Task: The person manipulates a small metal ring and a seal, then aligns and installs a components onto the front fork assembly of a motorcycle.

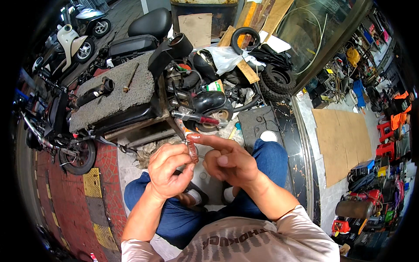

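My left hand point(169, 168) pinches a narrow, reddish-brown piece point(192, 153) with a wet-looking, ridged surface, held upright in front of my knees. Its exact kind is too small to make out. My right hand point(231, 158) has its index finger stretched toward the top of that piece, and the fingertip is smeared with something reddish brown. The other right fingers are curled, with nothing visible in them. Just beyond both hands is a shock absorber point(198, 118) with a red section.
A carpet-topped bench point(115, 94) carries a curved black pipe point(94, 92) and a rod-like tool point(131, 77). Tyres point(277, 82), planks point(248, 71) and motorcycle parts crowd the far side. Cardboard point(342, 139) lies at right, beside cluttered tools. A motorcycle point(56, 131) stands at left.
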Demonstrator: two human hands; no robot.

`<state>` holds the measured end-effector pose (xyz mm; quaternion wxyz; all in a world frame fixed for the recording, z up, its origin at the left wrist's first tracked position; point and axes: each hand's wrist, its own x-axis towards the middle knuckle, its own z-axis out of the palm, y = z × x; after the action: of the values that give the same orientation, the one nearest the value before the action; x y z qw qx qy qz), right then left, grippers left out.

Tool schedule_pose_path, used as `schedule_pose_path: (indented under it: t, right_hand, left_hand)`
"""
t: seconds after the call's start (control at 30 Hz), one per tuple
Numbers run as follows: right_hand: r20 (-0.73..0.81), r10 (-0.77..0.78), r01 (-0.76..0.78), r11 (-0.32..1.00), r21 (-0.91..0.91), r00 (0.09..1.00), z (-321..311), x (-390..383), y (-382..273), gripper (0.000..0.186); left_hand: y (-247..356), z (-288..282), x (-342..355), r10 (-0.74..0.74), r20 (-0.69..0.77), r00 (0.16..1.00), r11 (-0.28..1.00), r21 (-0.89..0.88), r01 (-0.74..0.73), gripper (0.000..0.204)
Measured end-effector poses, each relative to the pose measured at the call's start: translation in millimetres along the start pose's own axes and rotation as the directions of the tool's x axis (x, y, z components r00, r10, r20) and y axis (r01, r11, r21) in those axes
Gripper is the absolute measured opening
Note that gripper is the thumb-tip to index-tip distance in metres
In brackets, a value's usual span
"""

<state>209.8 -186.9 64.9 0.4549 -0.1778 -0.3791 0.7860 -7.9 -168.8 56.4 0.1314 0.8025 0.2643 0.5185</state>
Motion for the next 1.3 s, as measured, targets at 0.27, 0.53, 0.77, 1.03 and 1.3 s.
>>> schedule_pose_path:
  t: [0.27, 0.53, 0.77, 1.03, 1.3]
  right_hand:
    - [-0.015, -0.145, 0.130, 0.926, -0.354, 0.989, 11, -9, 2, 0.078]
    - [0.198, -0.422, 0.415, 0.520, -0.747, 0.885, 1, -14, 10, 0.072]
    - [0.131, -0.350, 0.303, 0.498, -0.813, 0.927, 15, -10, -1, 0.065]
    - [-0.040, -0.335, 0.209, 0.673, -0.710, 0.942, 18, -5, 0, 0.063]
    - [-0.099, -0.194, 0.115, 0.845, -0.522, 0.976, 7, -1, -4, 0.069]
  left_hand:
    - [-1, 1, -3, -0.117, -0.023, 0.993, 0.984, -0.135, 0.113, 0.022]
    - [-3, 2, -5, -0.273, -0.036, 0.961, 0.920, -0.303, 0.250, 0.017]
    - [-3, 3, -6, -0.341, -0.013, 0.940, 0.881, -0.353, 0.314, 0.017]
    - [-4, 4, -8, -0.454, 0.050, 0.889, 0.752, -0.514, 0.413, 0.014]
    - [-3, 4, -6, -0.457, 0.056, 0.888, 0.720, -0.563, 0.407, 0.013]
